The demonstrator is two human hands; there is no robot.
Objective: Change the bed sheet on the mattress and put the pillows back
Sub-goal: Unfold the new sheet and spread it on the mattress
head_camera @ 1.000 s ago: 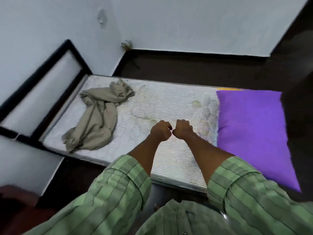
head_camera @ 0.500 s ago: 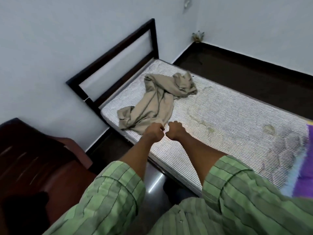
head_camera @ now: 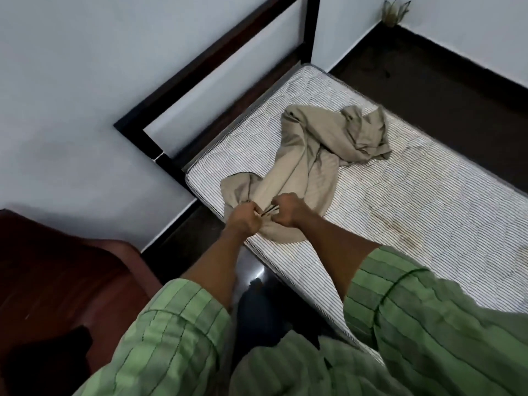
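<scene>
My left hand (head_camera: 244, 220) and right hand (head_camera: 288, 210), close together, each pinch the near edge of the sheet (head_camera: 311, 155), bunched on the mattress (head_camera: 414, 201) near the headboard (head_camera: 217, 61). To spread it well, I should part my hands along the hem, then lift and shake.

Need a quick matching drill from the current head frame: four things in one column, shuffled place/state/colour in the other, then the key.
Things
1. bed sheet
2. mattress
3. headboard frame
4. left hand

Descriptions
A. dark, against the wall
B. beige, crumpled in a heap
C. bare, white with thin stripes
D. gripping cloth at the mattress edge

Pairs: 1-B, 2-C, 3-A, 4-D

The right hand grips the same cloth beside the left.
</scene>
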